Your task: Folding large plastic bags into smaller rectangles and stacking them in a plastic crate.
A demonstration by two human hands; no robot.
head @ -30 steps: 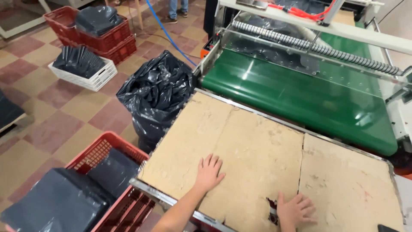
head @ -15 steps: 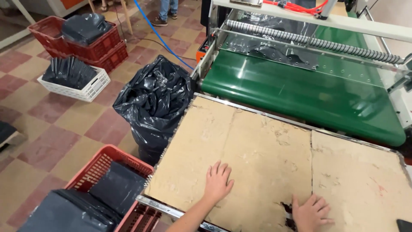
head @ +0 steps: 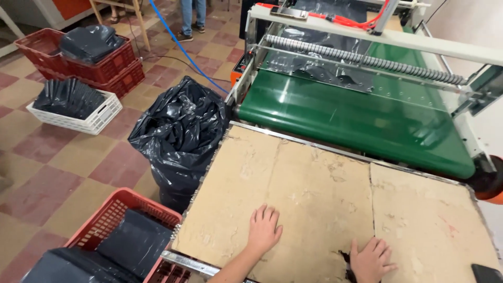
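Worn cardboard-topped counter [head: 314,194], beneath both grips. Green conveyor belt [head: 346,112] beyond; black bin bag [head: 178,133] left. Left hand [head: 263,229] flat, open, holding nothing. Right hand [head: 371,259] flat, open, fingers spread beside dark tear [head: 347,260].

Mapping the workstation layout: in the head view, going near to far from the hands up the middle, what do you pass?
Left hand and right hand flat on the worn tan table top → green conveyor belt → clear guard panel → ribbed grey roller → white crossbar.
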